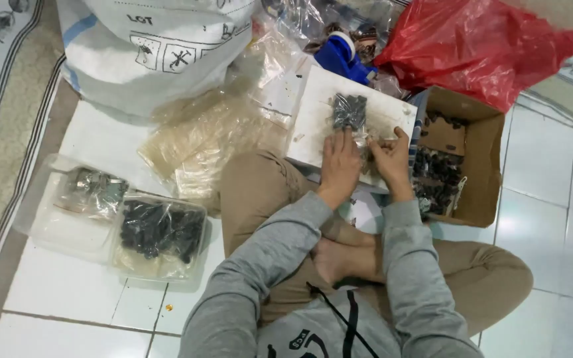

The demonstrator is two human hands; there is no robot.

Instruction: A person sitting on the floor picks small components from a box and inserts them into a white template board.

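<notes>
Both hands, left hand (pixel 339 166) and right hand (pixel 391 162), pinch a half-hidden clear packet (pixel 351 113).

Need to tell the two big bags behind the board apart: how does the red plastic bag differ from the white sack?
The red plastic bag is thin, glossy, crinkled and unprinted; the white sack is matte and bulky, with black printed symbols and a blue stripe. The red bag lies at the far right, above the cardboard box; the white sack sits at the far left, above the clear bags. Both lie on the floor beyond the white board.
</notes>
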